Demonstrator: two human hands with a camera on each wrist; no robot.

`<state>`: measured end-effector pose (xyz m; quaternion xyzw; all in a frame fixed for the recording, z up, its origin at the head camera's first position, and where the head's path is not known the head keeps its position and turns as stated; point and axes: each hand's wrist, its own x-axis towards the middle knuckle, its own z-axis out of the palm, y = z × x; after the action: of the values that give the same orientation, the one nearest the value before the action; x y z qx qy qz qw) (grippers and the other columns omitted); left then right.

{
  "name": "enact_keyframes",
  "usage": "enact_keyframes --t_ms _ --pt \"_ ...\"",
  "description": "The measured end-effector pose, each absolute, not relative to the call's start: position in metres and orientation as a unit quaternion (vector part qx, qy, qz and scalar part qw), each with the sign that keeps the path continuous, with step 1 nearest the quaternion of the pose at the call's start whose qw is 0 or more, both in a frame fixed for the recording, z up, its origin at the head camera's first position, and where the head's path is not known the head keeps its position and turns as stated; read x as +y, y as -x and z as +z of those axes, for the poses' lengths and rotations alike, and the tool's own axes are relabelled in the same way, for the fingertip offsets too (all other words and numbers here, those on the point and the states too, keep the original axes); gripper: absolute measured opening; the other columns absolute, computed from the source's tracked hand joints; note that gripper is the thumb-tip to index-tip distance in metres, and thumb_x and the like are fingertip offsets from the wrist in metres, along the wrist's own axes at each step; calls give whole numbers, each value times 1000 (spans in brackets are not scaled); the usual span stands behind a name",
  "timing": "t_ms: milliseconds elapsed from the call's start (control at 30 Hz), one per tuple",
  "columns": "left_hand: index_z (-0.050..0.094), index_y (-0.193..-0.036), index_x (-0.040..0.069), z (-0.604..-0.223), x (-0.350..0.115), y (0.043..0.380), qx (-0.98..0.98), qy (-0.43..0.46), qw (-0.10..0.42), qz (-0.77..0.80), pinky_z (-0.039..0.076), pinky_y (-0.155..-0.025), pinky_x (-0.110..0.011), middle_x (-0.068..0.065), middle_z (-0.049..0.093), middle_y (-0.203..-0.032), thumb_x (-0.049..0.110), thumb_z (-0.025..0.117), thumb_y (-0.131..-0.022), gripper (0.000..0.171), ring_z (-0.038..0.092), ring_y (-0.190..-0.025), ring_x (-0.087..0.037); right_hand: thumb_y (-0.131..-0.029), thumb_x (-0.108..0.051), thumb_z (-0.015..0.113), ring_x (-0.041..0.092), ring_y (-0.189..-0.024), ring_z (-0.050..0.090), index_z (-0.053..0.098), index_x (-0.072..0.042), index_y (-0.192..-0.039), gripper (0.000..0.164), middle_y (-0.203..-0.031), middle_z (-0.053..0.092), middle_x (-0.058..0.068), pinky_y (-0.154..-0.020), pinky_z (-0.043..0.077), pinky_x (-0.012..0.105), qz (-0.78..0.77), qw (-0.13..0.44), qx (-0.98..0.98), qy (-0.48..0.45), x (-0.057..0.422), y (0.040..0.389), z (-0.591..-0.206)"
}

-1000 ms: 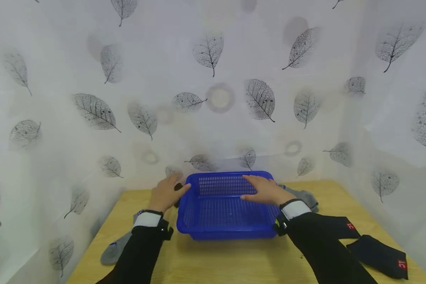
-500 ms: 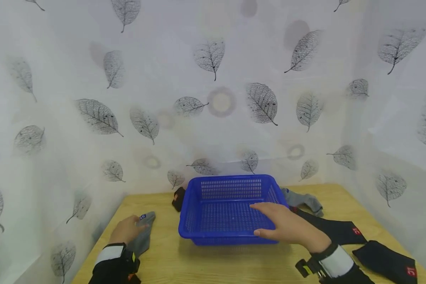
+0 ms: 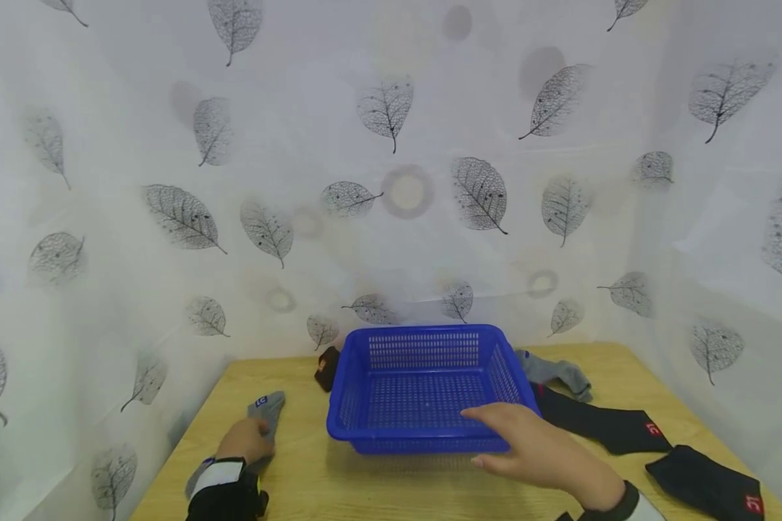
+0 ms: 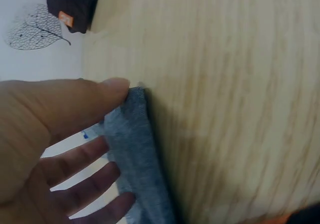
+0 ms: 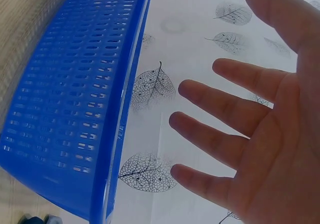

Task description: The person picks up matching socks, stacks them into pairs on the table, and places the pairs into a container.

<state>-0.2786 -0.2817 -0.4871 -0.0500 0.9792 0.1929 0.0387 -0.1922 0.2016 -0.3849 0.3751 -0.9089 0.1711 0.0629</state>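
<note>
On the left of the table, a grey sock (image 3: pixel 268 412) with a blue LC mark lies under my left hand (image 3: pixel 244 440). The left wrist view shows that hand's thumb (image 4: pixel 112 91) at the upper end of the sock (image 4: pixel 137 149), pinching its edge; the index finger is hidden behind the thumb. Other fingertips reach the sock's side. My right hand (image 3: pixel 541 452) hovers near the front right corner of a blue plastic basket (image 3: pixel 430 443). Its fingers are spread and straight in the right wrist view, holding nothing, apart from the basket wall (image 5: pixel 75 83).
Black socks (image 3: pixel 599 421) (image 3: pixel 707 481) with red marks lie right of the basket, beside a grey sock (image 3: pixel 557 373). A balled dark sock (image 3: pixel 326 369) sits at the basket's left rear. A leaf-patterned curtain (image 3: pixel 391 253) surrounds the wooden table (image 3: pixel 365 499).
Both hands have left the basket's sides. My left hand has come down to the grey sock and now pinches it. The right hand has drawn back toward me.
</note>
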Motion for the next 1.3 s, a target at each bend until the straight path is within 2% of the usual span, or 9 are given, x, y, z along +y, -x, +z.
enact_keyframes --t_ms 200,400,633,800,1000,1200,1300 --pt "70 -106 -6 -491 -278 279 983 61 31 173 53 -87 -55 -25 70 -102 5 85 -77 34 67 -94 -40 -97 -46 68 30 -116 66 63 -5 -135 56 -130 69 8 -95 54 50 163 71 -907 -381 201 185 -393" --pt "69 -99 -5 -493 -274 276 983 63 10 174 54 -81 -52 -22 70 -94 -6 69 -83 16 66 -86 -34 -97 -48 66 28 -116 66 65 -9 -134 53 -128 70 4 -95 54 51 166 69 -910 -373 199 178 -400" --pt "70 -98 -6 -495 -271 273 982 54 -18 183 55 -78 -51 -23 71 -94 -8 71 -81 18 67 -85 -35 -98 -45 66 24 -113 65 66 -13 -131 46 -124 70 -1 -93 55 49 176 59 -910 -372 200 172 -411" --pt "70 -100 -5 -490 -266 272 976 44 -45 208 55 -77 -50 -24 71 -99 -8 74 -81 20 68 -87 -33 -100 -42 66 19 -110 67 68 -11 -127 41 -120 71 0 -89 57 42 197 61 -890 -407 199 173 -419" --pt "70 -107 -2 -455 -243 262 958 22 -104 266 53 -65 -39 -18 71 -101 -6 73 -86 21 65 -80 -23 -101 -38 65 17 -112 67 67 -8 -128 41 -123 72 3 -87 58 36 229 7 -875 -427 196 177 -425" --pt "71 -107 0 -413 -219 242 943 -61 -182 270 56 -72 -41 -15 73 -104 -7 74 -85 23 68 -87 -26 -101 -35 64 17 -112 67 67 -8 -128 38 -124 71 5 -87 58 36 244 -6 -864 -441 194 177 -431" --pt "72 -104 2 -392 -206 227 933 -96 -219 268 55 -69 -37 -13 73 -101 -7 75 -84 23 67 -84 -23 -103 -33 61 17 -113 67 66 -5 -129 38 -125 71 7 -87 58 36 267 -27 -856 -442 193 176 -433"
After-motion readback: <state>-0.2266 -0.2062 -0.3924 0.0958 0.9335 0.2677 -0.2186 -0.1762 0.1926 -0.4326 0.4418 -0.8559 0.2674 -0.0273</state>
